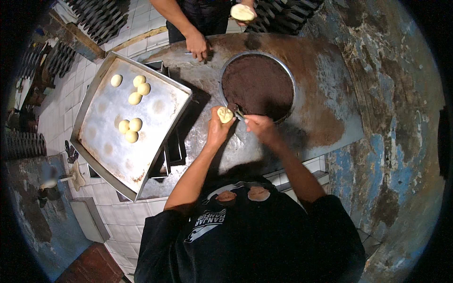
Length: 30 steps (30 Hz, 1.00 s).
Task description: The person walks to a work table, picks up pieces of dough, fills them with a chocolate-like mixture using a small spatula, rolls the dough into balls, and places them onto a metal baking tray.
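Cupped in my left hand point(217, 130) is a piece of pale yellow dough point(225, 114), hollowed on top. My right hand point(260, 127) grips a spoon point(239, 114) whose tip is beside the dough, with a dark brown lump point(232, 107) at its end. Just beyond both hands stands a round metal basin point(294, 89) filled with dark brown, crumbly filling point(258, 82). The spoon's bowl is mostly hidden by the lump and the dough.
To the left, a large metal tray point(153, 125) with several pale dough balls point(135, 124) rests on stacked dark trays point(173, 150). Across the worn metal table point(325, 129), a co-worker's hand point(197, 45) touches the edge; their other hand holds flattened dough point(242, 12).
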Each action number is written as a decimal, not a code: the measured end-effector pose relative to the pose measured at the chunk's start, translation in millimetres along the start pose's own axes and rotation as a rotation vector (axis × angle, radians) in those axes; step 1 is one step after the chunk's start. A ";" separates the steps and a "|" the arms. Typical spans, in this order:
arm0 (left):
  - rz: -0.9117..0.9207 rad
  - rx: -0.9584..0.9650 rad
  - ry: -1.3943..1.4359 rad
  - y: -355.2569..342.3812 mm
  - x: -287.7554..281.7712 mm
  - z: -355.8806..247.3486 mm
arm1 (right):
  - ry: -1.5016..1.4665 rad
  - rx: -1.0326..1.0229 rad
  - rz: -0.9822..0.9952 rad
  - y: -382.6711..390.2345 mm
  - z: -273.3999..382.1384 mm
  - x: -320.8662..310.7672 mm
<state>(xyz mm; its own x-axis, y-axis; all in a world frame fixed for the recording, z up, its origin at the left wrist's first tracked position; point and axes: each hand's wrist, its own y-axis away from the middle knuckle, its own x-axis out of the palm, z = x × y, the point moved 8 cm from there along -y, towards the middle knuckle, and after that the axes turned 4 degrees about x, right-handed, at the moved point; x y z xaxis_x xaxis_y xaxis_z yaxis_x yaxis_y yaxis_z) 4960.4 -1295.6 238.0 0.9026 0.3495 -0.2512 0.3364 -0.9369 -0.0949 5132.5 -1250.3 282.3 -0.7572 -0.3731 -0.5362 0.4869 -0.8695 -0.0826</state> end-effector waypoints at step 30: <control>0.075 -0.065 0.197 90.3 11.3 -34.3 | -0.043 -0.194 -0.016 94.6 82.4 -7.9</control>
<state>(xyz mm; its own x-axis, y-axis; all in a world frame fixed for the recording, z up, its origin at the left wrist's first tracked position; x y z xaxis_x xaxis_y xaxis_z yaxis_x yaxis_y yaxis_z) 5010.2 -1376.3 259.7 0.9588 0.2775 -0.0613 0.2768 -0.9607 -0.0192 5148.7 -1356.3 347.9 -0.7812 -0.3767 -0.4978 0.5463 -0.7984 -0.2533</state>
